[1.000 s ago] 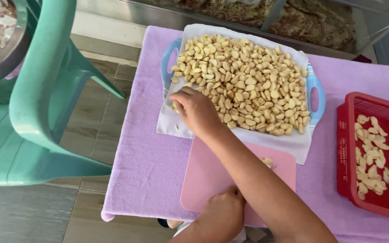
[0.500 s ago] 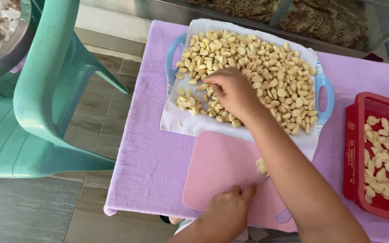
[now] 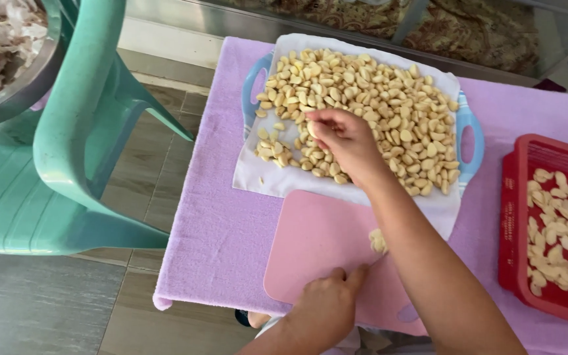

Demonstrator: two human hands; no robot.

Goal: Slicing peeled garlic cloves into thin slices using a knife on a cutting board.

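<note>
Centrally, a blue-handled tray (image 3: 470,135) lined with a white paper sheet (image 3: 258,177) is seen heaped with peeled garlic cloves (image 3: 376,98), pale yellow, smooth and plump. The right hand (image 3: 343,139) is held over the near left part of that heap, its fingers (image 3: 317,126) curled narrowly and pinched on a single garlic clove (image 3: 311,129), which is lifted just clear of the pile. The forearm is stretched back across the tray's near edge toward the wearer.

Below the tray, a pink plastic cutting board (image 3: 317,243) with rounded corners is laid flat on a lilac terry towel (image 3: 212,217), whose nap looks soft and looped. The left hand (image 3: 327,309) is rested on the board's near edge, loosely closed, thumb pointing up; whether anything is held in it cannot be told. A small cluster of cut garlic (image 3: 377,240) is lying on the board, just beside the right forearm.

At the right, a red plastic basket (image 3: 517,217) with slotted walls is set on the towel, and trimmed cloves (image 3: 553,223) are spread thinly in it. At the left, a glossy teal plastic chair (image 3: 67,144) is standing on grey floor tiles (image 3: 47,309), and a steel bowl (image 3: 14,92) of papery garlic skins (image 3: 1,39) is placed on its seat.
</note>
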